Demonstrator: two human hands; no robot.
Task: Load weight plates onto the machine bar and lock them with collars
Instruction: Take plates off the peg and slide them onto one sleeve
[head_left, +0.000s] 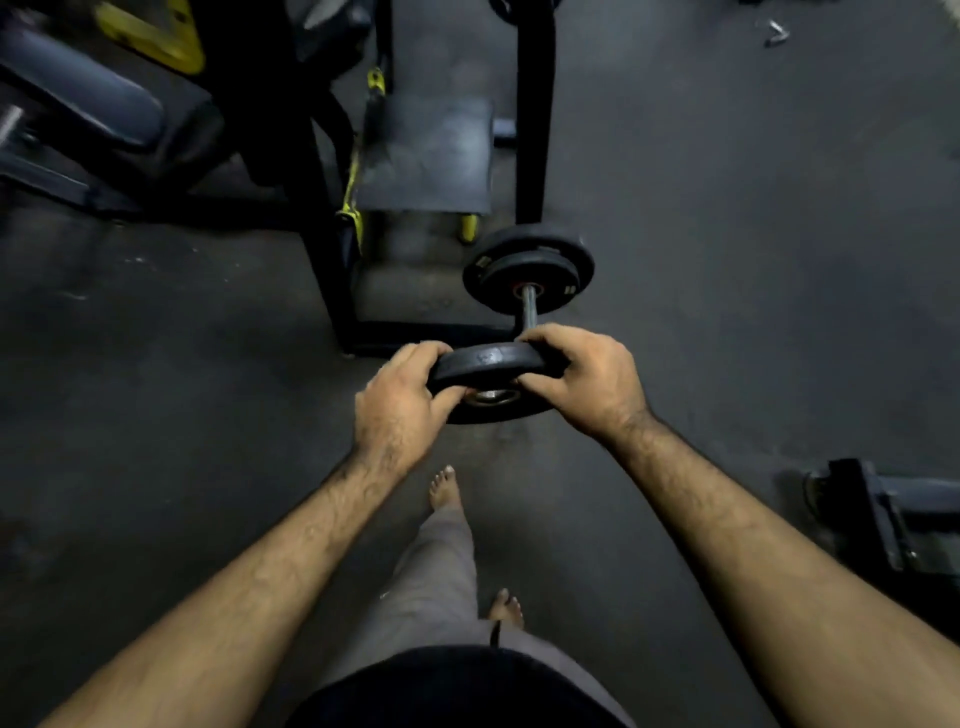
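a: dark rubber gym floor (727, 260), machine frame (332, 249) far left.
b: the plate (488, 364)?
a: left hand (400, 400) and right hand (587, 379) curl round its rim, bore near the bar (529, 306) end; the bar runs away toward two loaded plates (527, 270).

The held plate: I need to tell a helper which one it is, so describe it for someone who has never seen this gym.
Start at the black machine frame and follow its steel bar toward the person. Two plates already sit on it; the held plate is nearest, gripped by the left hand and right hand.
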